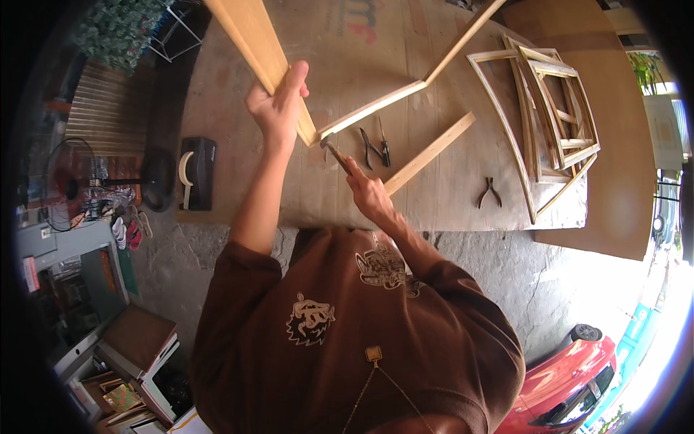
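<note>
Wooden frame [373, 107] rests over the middle of the worktable [332, 65], just beyond the person's brown shirt [347, 304], with its nearest corner pointing back toward the wearer. The right hand [370, 194] is wrapped around the handle of a hammer [338, 153], whose head is at that corner; whether metal meets wood cannot be told. Slightly farther out, the left hand [278, 108] grips the frame's broad left rail [253, 43]. From the same corner, a slimmer strip runs rightward and away to meet another at an angle, and the frame's far end leaves the view. A loose wooden bar [434, 150] slants out from beside the right hand; between it and the frame lie dark pliers [369, 150] and a slim tool [385, 153] with a black handle. Out to the sides, a second pair of pliers [489, 193] and a stack of thin wooden frames [535, 123] lie right, a black tape dispenser [208, 188] left. Past the table are a fan [72, 188] at left and a red car [567, 383] at lower right.
</note>
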Demonstrator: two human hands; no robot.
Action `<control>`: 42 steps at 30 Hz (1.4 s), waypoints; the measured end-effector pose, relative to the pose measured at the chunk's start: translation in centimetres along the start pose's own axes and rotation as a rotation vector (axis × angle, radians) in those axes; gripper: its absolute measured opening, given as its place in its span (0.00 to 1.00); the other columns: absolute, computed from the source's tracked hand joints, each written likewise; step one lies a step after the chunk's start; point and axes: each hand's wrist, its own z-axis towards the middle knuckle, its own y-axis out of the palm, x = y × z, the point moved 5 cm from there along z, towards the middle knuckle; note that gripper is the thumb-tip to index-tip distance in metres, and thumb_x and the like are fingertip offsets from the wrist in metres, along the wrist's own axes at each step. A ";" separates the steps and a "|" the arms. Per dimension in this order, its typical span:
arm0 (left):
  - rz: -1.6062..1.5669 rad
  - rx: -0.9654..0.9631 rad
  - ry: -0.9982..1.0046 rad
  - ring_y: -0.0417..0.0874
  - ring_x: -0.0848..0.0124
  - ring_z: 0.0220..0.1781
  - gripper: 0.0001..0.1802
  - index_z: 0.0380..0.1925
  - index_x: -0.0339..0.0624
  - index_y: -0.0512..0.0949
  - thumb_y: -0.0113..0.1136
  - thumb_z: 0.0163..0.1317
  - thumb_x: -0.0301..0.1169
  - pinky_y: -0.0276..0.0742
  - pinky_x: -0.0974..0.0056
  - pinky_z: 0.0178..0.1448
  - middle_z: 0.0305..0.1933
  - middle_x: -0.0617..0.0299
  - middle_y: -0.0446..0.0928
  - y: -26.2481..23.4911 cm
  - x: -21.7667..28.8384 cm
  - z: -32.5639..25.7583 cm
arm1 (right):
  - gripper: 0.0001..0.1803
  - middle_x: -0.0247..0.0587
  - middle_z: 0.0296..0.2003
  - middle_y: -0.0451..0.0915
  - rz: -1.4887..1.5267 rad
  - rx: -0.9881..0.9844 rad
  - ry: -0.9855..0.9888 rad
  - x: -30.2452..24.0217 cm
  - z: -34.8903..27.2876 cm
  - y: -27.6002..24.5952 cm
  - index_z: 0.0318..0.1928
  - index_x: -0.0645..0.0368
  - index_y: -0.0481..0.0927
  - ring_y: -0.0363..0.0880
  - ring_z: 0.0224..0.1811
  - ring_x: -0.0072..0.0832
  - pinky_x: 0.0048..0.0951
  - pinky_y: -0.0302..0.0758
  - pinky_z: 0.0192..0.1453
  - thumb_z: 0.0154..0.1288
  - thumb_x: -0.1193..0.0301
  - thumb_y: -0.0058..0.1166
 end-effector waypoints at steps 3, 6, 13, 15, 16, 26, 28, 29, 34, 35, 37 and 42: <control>0.010 0.017 0.016 0.74 0.76 0.19 0.14 0.25 0.37 0.76 0.67 0.60 0.35 0.72 0.70 0.26 0.19 0.64 0.74 -0.4 0.0 -0.4 | 0.28 0.66 0.34 0.78 0.104 0.177 -0.177 -1.7 0.1 -0.9 0.68 0.51 0.62 0.78 0.33 0.60 0.52 0.75 0.36 0.67 0.71 0.47; 0.017 0.009 0.012 0.74 0.76 0.20 0.13 0.26 0.36 0.77 0.66 0.61 0.35 0.74 0.69 0.26 0.19 0.64 0.74 -0.6 0.1 -0.4 | 0.29 0.62 0.35 0.79 0.114 0.185 -0.175 -2.5 0.5 -1.1 0.69 0.50 0.61 0.78 0.34 0.58 0.48 0.76 0.34 0.67 0.74 0.46; -0.003 0.033 0.024 0.74 0.75 0.20 0.13 0.26 0.35 0.76 0.65 0.62 0.33 0.76 0.67 0.26 0.20 0.62 0.73 -1.0 -0.4 -0.4 | 0.28 0.63 0.34 0.78 0.066 0.091 -0.117 -2.7 1.1 -1.5 0.68 0.50 0.61 0.78 0.32 0.59 0.52 0.74 0.35 0.69 0.68 0.46; -0.015 0.035 0.018 0.74 0.75 0.20 0.13 0.25 0.35 0.76 0.65 0.62 0.33 0.76 0.67 0.26 0.20 0.62 0.73 -0.7 -0.2 -0.4 | 0.27 0.64 0.33 0.78 -0.053 0.007 -0.053 -0.7 2.0 0.3 0.68 0.50 0.62 0.78 0.32 0.60 0.54 0.74 0.36 0.69 0.67 0.45; -0.039 0.049 0.006 0.74 0.75 0.20 0.13 0.25 0.35 0.76 0.65 0.62 0.33 0.76 0.67 0.26 0.20 0.62 0.73 -0.5 -0.3 -0.5 | 0.29 0.62 0.31 0.78 -0.142 -0.056 0.042 0.2 2.2 0.6 0.68 0.49 0.62 0.81 0.31 0.51 0.43 0.76 0.35 0.68 0.73 0.48; 0.133 -0.025 -0.240 0.73 0.79 0.18 0.12 0.27 0.37 0.78 0.69 0.57 0.33 0.69 0.73 0.23 0.19 0.67 0.73 0.1 -0.3 0.4 | 0.28 0.62 0.36 0.79 0.190 0.163 0.011 1.7 -0.7 -2.5 0.68 0.53 0.62 0.83 0.32 0.40 0.31 0.76 0.39 0.68 0.74 0.47; 0.412 -0.197 -0.191 0.76 0.75 0.20 0.16 0.30 0.41 0.78 0.65 0.60 0.43 0.71 0.68 0.24 0.20 0.64 0.75 0.1 -2.9 0.1 | 0.28 0.49 0.27 0.77 0.190 0.220 0.036 3.9 -1.3 -2.8 0.69 0.53 0.62 0.74 0.26 0.27 0.29 0.74 0.34 0.70 0.71 0.47; 0.575 -0.264 -0.146 0.77 0.73 0.21 0.18 0.32 0.42 0.78 0.63 0.61 0.47 0.72 0.66 0.26 0.20 0.62 0.76 0.0 -5.2 -0.1 | 0.28 0.43 0.22 0.75 0.185 0.251 0.050 4.7 -1.7 -3.4 0.69 0.52 0.61 0.70 0.23 0.20 0.28 0.73 0.31 0.71 0.70 0.47; 1.110 -0.489 -0.071 0.82 0.50 0.41 0.24 0.54 0.46 0.70 0.55 0.63 0.48 0.76 0.50 0.43 0.38 0.49 0.80 -0.8 -15.9 -3.0 | 0.28 0.27 0.21 0.67 0.373 0.445 0.263 7.8 -4.0 -7.5 0.70 0.56 0.59 0.63 0.21 0.14 0.20 0.66 0.23 0.72 0.70 0.45; 1.184 -0.518 -0.066 0.81 0.50 0.44 0.27 0.57 0.46 0.68 0.54 0.63 0.48 0.76 0.48 0.45 0.42 0.47 0.79 -1.5 -18.9 -3.2 | 0.29 0.26 0.20 0.67 0.386 0.468 0.312 9.4 -4.7 -7.8 0.71 0.56 0.58 0.63 0.19 0.14 0.19 0.64 0.21 0.72 0.69 0.45; 1.365 -0.779 -0.177 0.73 0.48 0.57 0.40 0.65 0.46 0.62 0.58 0.57 0.55 0.73 0.44 0.53 0.56 0.45 0.72 0.5 -19.6 -5.2 | 0.30 0.25 0.19 0.65 0.452 0.545 0.386 10.5 -6.9 -9.5 0.71 0.56 0.56 0.61 0.17 0.13 0.18 0.61 0.18 0.72 0.68 0.45; 1.344 -1.019 0.309 0.72 0.48 0.59 0.44 0.67 0.48 0.59 0.64 0.55 0.52 0.73 0.47 0.55 0.56 0.43 0.71 3.8 -23.2 -9.1 | 0.32 0.24 0.17 0.64 0.468 0.675 0.445 13.6 -11.7 -10.6 0.72 0.55 0.54 0.58 0.14 0.12 0.18 0.58 0.15 0.71 0.68 0.45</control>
